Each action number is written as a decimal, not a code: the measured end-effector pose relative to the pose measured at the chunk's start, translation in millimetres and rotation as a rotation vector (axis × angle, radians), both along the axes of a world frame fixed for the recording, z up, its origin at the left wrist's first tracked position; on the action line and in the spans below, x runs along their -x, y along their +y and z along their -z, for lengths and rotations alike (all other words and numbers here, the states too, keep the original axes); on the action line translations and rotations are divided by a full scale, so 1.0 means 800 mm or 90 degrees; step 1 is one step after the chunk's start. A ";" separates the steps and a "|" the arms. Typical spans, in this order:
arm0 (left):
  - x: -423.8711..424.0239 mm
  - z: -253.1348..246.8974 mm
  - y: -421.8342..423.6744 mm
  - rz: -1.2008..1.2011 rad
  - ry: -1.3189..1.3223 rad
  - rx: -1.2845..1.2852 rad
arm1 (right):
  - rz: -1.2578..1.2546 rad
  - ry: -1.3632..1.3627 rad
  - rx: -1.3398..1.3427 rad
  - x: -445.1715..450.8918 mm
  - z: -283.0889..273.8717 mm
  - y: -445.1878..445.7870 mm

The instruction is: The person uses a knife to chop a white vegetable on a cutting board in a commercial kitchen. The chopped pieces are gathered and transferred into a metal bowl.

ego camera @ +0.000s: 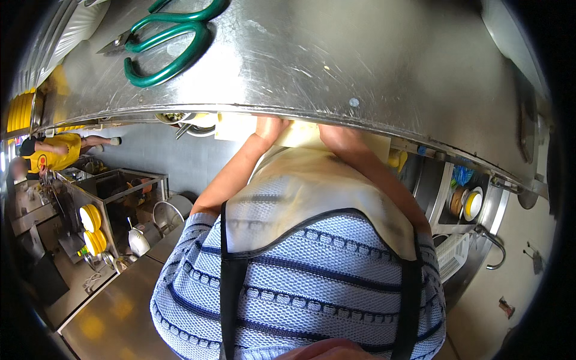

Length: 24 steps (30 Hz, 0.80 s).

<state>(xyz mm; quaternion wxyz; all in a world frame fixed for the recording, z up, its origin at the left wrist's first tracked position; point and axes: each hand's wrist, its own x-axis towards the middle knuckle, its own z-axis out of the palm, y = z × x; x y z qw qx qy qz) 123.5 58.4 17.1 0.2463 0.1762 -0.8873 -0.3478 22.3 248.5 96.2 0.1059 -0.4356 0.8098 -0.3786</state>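
My left hand [270, 128] and my right hand [338, 137] reach under the front edge of a stainless steel shelf [292, 67]. Both rest over or on a pale yellowish board [297, 137], probably a cutting board. The shelf hides my fingers, so whatever they touch or hold cannot be seen. On the shelf's left part lies a pair of scissors [180, 49] with green handles, its short blades pointing left. Bowls [172, 117] sit just left of the board, one holding chopped greenish food. A translucent apron [310, 180] with black straps covers my front.
A steel worktop [112, 310] stands behind me to the left, near a large metal pot [171, 211] and yellow plates [93, 229]. A person in a yellow apron [63, 150] is farther left. At right are a sink with dishes [472, 204], a curved faucet [497, 252] and a white basket [452, 256].
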 end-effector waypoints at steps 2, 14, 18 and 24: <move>-0.003 -0.008 0.002 0.023 -0.029 0.052 | -0.032 0.014 0.003 0.005 0.019 -0.007; -0.024 -0.036 -0.016 0.049 -0.192 0.044 | 0.024 0.120 -0.174 0.018 -0.016 -0.002; -0.016 -0.048 -0.009 0.048 -0.090 0.102 | -0.036 0.170 -0.116 0.013 -0.019 0.009; -0.016 -0.040 -0.005 0.029 -0.105 0.090 | 0.005 0.113 -0.156 0.008 -0.011 0.004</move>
